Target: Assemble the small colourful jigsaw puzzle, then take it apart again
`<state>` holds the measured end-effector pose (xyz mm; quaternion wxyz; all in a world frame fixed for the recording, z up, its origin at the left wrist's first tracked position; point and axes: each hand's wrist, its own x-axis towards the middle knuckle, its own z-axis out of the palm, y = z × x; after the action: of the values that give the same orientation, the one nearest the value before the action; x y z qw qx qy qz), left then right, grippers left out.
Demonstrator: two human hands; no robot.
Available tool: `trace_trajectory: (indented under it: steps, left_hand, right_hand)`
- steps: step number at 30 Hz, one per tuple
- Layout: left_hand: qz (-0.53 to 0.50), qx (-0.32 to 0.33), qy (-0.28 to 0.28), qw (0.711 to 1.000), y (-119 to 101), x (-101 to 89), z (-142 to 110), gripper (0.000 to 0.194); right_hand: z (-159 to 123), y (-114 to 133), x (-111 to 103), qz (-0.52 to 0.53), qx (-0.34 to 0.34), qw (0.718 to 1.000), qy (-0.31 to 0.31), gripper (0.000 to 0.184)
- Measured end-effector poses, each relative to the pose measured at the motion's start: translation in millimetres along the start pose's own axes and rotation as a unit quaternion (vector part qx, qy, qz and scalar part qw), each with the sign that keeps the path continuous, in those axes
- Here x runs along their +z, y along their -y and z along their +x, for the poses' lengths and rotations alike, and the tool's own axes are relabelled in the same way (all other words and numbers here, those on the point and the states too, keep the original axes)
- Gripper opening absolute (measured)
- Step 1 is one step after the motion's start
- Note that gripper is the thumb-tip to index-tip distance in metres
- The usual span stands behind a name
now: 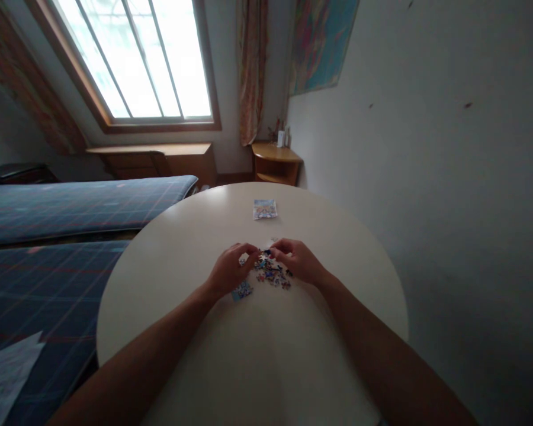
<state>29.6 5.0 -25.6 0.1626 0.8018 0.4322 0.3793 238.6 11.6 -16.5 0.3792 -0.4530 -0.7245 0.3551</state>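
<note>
A loose pile of small multicoloured jigsaw puzzle pieces [273, 274] lies on the round white table [266, 361], between my hands. My left hand [231, 267] is at the pile's left edge, thumb and fingertips drawn together; what they pinch is too small to make out. From the other side, my right hand [298, 261] reaches over the pile, with thumb and forefinger closed on a dark puzzle piece [267, 252]. Just below my left hand rests a joined blue section of the puzzle [241, 290], partly hidden by that hand.
Farther back on the table lies a small picture sheet [265, 209]. A bed with plaid bedding [71, 207] stands close on the left, with papers [13, 370] on it. The white wall [448, 195] borders the right. A corner shelf [275, 152] stands beyond.
</note>
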Motion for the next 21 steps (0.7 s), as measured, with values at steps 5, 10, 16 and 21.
trace_trajectory:
  steps: [5, 10, 16, 21]
  left_hand:
    - [-0.017, 0.020, 0.008, 1.000, 1.1, 3.4, -0.3, 0.023]
    - [-0.069, 0.017, 0.029, 0.997, 0.1, -0.5, -0.4, 0.013]
    - [-0.133, 0.025, 0.070, 0.988, -5.2, -4.2, -4.2, 0.023]
    - [-0.071, -0.006, 0.024, 0.997, 0.2, -1.3, -0.9, 0.014]
  right_hand:
    - [-1.4, 2.3, 0.9, 0.019, -0.022, 0.999, 0.032, 0.028]
    - [-2.7, 2.0, 1.9, 0.089, -0.003, 0.992, 0.095, 0.034]
    - [-2.0, -2.1, 0.1, 0.113, -0.002, 0.984, 0.138, 0.034]
    - [0.1, -5.9, -6.7, -0.021, 0.003, 0.998, 0.058, 0.030]
